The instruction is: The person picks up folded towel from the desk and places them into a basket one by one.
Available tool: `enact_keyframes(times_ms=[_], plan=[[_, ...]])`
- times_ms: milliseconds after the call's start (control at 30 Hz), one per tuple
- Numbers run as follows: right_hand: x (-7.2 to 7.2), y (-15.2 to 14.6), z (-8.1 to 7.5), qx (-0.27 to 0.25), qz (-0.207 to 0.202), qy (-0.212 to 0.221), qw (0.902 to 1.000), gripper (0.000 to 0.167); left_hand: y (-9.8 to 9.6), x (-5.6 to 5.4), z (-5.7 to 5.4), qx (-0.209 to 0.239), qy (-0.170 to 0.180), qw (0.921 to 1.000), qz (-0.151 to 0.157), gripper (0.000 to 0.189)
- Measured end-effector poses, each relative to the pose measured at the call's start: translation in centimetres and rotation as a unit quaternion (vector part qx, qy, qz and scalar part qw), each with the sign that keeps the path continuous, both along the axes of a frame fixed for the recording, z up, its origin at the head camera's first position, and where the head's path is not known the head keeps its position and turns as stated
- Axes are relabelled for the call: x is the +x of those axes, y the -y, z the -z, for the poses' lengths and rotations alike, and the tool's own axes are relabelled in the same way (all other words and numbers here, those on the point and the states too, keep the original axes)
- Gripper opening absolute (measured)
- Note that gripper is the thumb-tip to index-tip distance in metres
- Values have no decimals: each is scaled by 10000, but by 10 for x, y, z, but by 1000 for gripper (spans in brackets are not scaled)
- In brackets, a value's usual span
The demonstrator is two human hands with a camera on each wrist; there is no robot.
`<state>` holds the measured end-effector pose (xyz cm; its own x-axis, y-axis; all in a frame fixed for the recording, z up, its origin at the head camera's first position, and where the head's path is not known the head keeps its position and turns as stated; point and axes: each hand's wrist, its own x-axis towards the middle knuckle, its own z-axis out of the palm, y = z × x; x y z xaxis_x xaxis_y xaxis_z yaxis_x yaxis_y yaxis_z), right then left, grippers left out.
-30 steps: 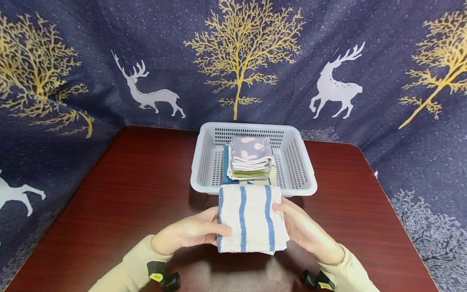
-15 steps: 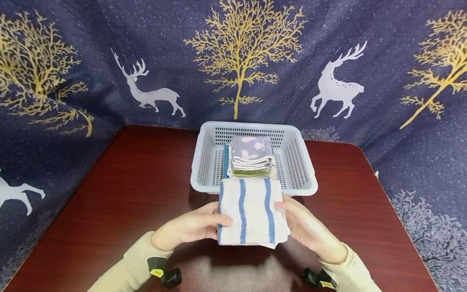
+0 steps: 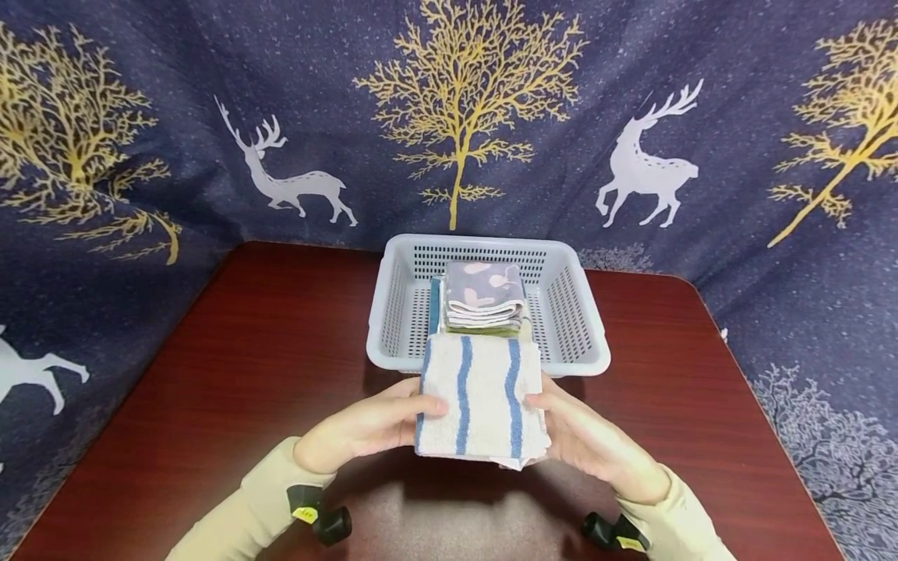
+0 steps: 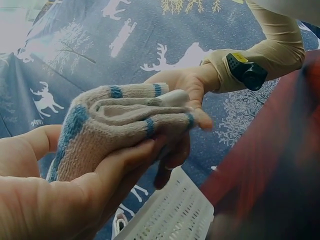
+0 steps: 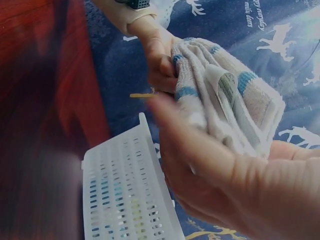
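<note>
A folded white towel with blue stripes (image 3: 487,397) is held up in front of the basket, its far edge overlapping the basket's near rim in the head view. My left hand (image 3: 375,425) grips its left side, thumb on top and fingers underneath. On the opposite side my right hand (image 3: 592,436) holds it the same way. The wrist views show the towel's folded layers (image 4: 130,115) and a white label loop (image 5: 222,82) sticking out of them. Inside the white plastic basket (image 3: 592,327) lies a stack of folded towels, a grey one with pink shapes (image 3: 484,284) on top.
The basket stands at the back of a dark red wooden table (image 3: 295,327). Behind it hangs a dark blue cloth (image 3: 295,47) printed with deer and golden trees. Each sleeve carries a black wrist camera (image 3: 331,526).
Both hands have moved the striped towel forward, toward the basket, and it now covers more of the near rim and the stack's front. The basket has not moved.
</note>
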<state>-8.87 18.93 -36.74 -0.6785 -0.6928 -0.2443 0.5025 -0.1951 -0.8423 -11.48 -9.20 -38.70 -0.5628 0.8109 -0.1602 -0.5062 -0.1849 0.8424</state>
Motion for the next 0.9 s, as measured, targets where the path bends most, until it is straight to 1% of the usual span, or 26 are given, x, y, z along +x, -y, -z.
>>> enact_keyframes(times_ms=[100, 167, 300, 433, 500, 700, 900], plan=[[0, 0, 0, 38, -127, 56, 9999, 54, 0, -2, 1, 136, 18, 9999, -49, 27], [0, 0, 0, 19, -169, 54, 9998, 56, 0, -3, 1, 231, 38, 9997, -60, 26], [-2, 0, 0, -180, -166, 28, 9997, 53, 0, -6, 0, 226, 84, 9996, -164, 24], [-4, 0, 1, -326, -124, -50, 9994, 51, 0, -9, -3, 101, 181, 9990, -391, 23], [-4, 0, 1, -357, -103, -116, 9992, 52, -1, -11, -4, 93, 219, 9987, -457, 24], [-5, 0, 1, -363, -31, -233, 9991, 53, -1, -13, -9, 232, 260, 9984, -454, 26], [-6, -1, 2, -539, -37, -314, 9980, 48, 1, -14, -11, 223, 360, 9979, -491, 28]])
